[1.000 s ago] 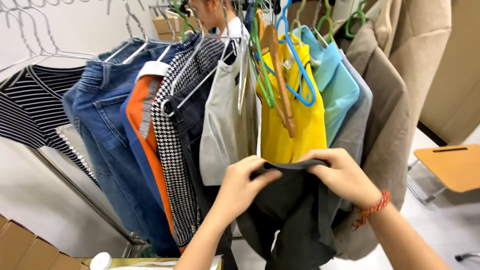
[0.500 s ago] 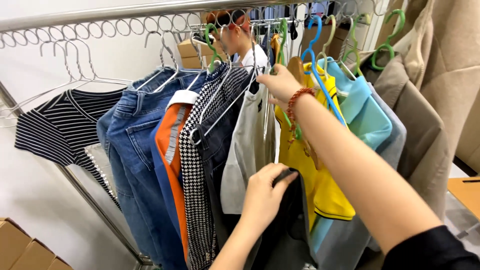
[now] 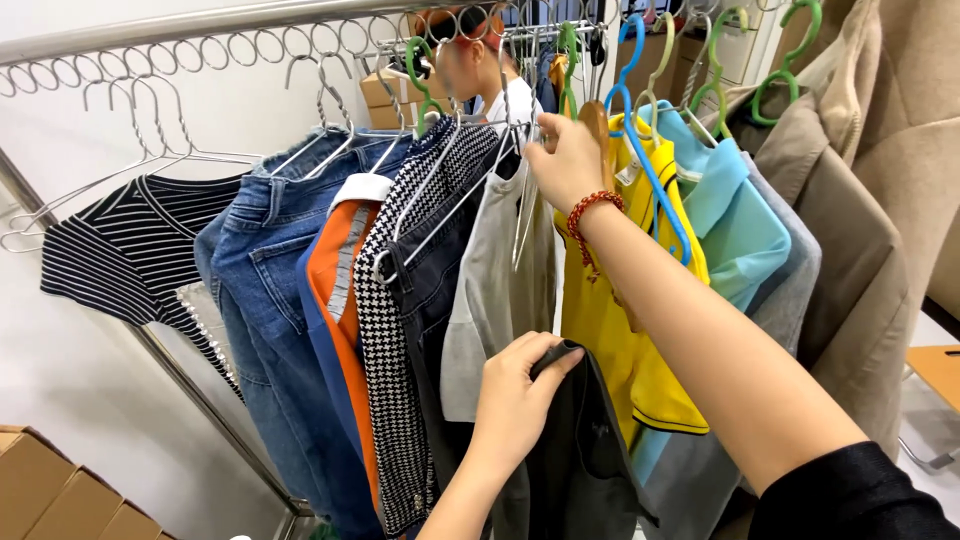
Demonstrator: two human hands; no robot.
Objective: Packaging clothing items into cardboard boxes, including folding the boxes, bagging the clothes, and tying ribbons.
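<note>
Mid-hanging step: left hand (image 3: 515, 400) pinching dark garment (image 3: 590, 450) at lower centre, right hand (image 3: 565, 160) closed around wooden hanger (image 3: 597, 125) at upper centre; next, likely threading garment onto hanger.

head cam | faces forward, slightly down | close to clothes rail (image 3: 200, 30) | single view

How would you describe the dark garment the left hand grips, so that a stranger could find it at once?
Start at the long metal clothes rail hung with wire rings. Below its middle, between the pale grey sleeveless top and the bright yellow polo shirt, the left hand pinches a dark charcoal fabric garment. Unlike its neighbours, it is off the rail, held low.
</note>
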